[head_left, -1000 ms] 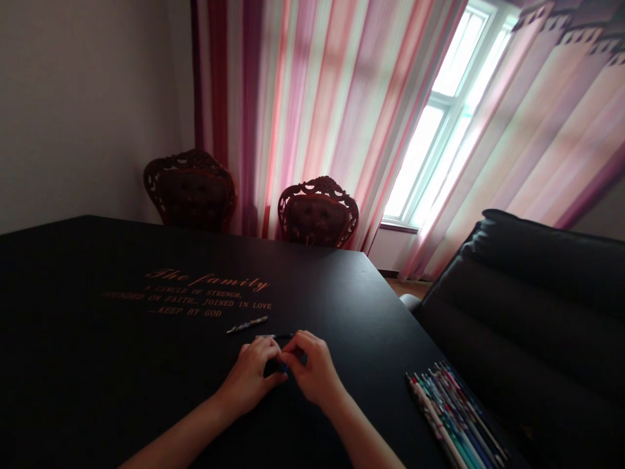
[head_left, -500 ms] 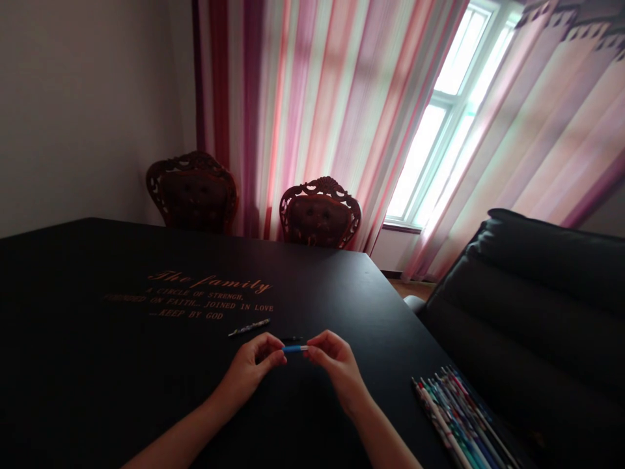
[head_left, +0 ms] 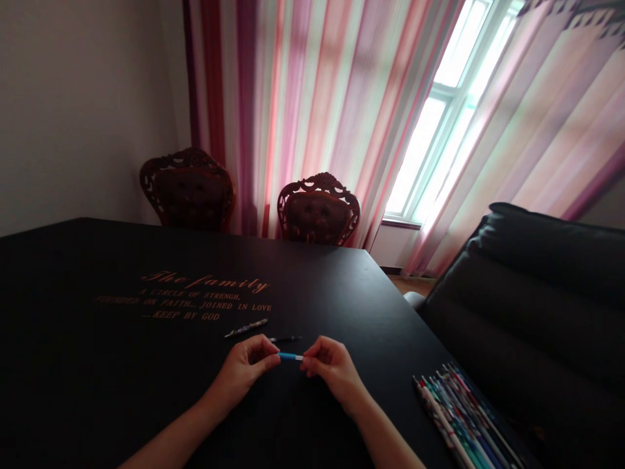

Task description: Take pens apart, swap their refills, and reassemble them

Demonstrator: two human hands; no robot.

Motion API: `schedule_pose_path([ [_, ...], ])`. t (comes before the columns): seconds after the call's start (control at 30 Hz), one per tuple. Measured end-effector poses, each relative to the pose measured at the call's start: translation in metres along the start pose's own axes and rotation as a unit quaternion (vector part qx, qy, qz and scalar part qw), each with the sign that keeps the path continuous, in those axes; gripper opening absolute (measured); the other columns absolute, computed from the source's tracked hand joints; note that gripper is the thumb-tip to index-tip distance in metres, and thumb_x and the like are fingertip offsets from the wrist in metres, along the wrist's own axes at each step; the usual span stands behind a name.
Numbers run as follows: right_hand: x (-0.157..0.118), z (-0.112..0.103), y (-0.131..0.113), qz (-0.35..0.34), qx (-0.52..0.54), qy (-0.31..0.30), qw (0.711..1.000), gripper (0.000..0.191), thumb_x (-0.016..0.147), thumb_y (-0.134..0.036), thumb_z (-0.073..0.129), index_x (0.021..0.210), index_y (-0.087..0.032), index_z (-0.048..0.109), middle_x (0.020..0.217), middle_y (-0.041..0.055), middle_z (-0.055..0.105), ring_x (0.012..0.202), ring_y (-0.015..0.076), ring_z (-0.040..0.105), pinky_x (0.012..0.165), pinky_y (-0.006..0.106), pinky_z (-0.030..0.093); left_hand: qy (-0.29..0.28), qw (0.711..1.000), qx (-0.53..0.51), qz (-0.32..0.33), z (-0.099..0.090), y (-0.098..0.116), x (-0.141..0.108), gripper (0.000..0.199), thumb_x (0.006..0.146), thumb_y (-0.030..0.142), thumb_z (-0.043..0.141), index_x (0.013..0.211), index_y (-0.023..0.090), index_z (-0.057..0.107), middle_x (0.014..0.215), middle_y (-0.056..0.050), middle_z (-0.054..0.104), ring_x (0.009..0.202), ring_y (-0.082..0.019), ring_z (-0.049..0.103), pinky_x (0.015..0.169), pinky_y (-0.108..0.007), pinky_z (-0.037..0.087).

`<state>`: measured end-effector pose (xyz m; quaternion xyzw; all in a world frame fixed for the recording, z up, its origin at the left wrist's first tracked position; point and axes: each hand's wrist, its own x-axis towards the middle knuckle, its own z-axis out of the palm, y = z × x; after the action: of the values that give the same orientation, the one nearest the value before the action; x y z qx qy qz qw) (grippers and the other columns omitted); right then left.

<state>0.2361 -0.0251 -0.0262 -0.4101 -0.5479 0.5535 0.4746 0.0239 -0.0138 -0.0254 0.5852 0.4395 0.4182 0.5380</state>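
Observation:
Over the black table, a slim blue pen (head_left: 287, 356) with a pale section at its right end is held level between my two hands. My left hand (head_left: 244, 368) pinches its blue end between thumb and fingers. At the pale end, my right hand (head_left: 334, 371) has thumb and fingertips closed. Both ends of the pen are hidden by the fingers, so its full length does not show. Just beyond the hands lies a patterned pen (head_left: 247, 327), tilted up to the right. A thin dark pen-like piece (head_left: 288, 339) rests beside it, partly behind my left hand.
Several pens (head_left: 459, 417) lie side by side along the right edge of the black table (head_left: 97, 371). Gold lettering (head_left: 205, 281) marks the tabletop. Two carved chairs (head_left: 319, 218) stand behind it, and a black leather seat (head_left: 532, 306) is at the right.
Both hands and the blue pen sit slightly lower in view, and more of the thin dark piece behind them shows. The grip looks much the same.

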Motion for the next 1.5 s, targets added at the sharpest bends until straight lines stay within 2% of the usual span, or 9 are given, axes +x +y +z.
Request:
schedule_pose_path([
  [0.3, -0.001, 0.003, 0.004, 0.001, 0.003, 0.003, 1.0, 0.025, 0.064, -0.033, 0.079, 0.069, -0.017, 0.061, 0.061, -0.0008, 0.066, 0.052, 0.0105, 0.056, 0.052, 0.023, 0.043, -0.027, 1.0, 0.014, -0.006, -0.003, -0.003, 0.002, 0.031, 0.063, 0.04, 0.078, 0.068, 0.016, 0.061, 0.069, 0.002, 0.06, 0.067, -0.013, 0.054, 0.064, -0.024, 0.039],
  [0.57, -0.001, 0.002, 0.004, 0.001, 0.007, -0.004, 1.0, 0.024, 0.064, -0.032, 0.08, 0.069, -0.017, 0.061, 0.062, -0.0013, 0.067, 0.052, 0.0104, 0.056, 0.053, 0.023, 0.043, -0.053, 0.996, 0.07, 0.005, -0.002, 0.002, -0.003, 0.021, 0.069, 0.035, 0.073, 0.07, 0.015, 0.064, 0.072, 0.0, 0.062, 0.072, -0.015, 0.055, 0.068, -0.026, 0.041],
  [1.0, -0.002, 0.006, 0.005, 0.002, -0.031, -0.01, 0.999, 0.02, 0.066, -0.028, 0.076, 0.068, -0.017, 0.06, 0.061, -0.0018, 0.065, 0.052, 0.0103, 0.055, 0.051, 0.022, 0.042, -0.052, 0.988, 0.146, 0.019, -0.001, 0.006, -0.004, 0.015, 0.073, 0.031, 0.068, 0.071, 0.016, 0.066, 0.072, -0.001, 0.065, 0.073, -0.016, 0.057, 0.069, -0.026, 0.041],
  [1.5, -0.001, 0.014, 0.006, 0.021, -0.021, -0.003, 1.0, 0.018, 0.062, -0.024, 0.076, 0.064, -0.016, 0.059, 0.058, -0.0012, 0.065, 0.049, 0.0103, 0.055, 0.049, 0.022, 0.042, -0.046, 0.985, 0.165, 0.025, 0.0, 0.004, -0.006, 0.017, 0.072, 0.033, 0.068, 0.068, 0.016, 0.065, 0.069, 0.0, 0.064, 0.07, -0.015, 0.056, 0.067, -0.025, 0.041],
])
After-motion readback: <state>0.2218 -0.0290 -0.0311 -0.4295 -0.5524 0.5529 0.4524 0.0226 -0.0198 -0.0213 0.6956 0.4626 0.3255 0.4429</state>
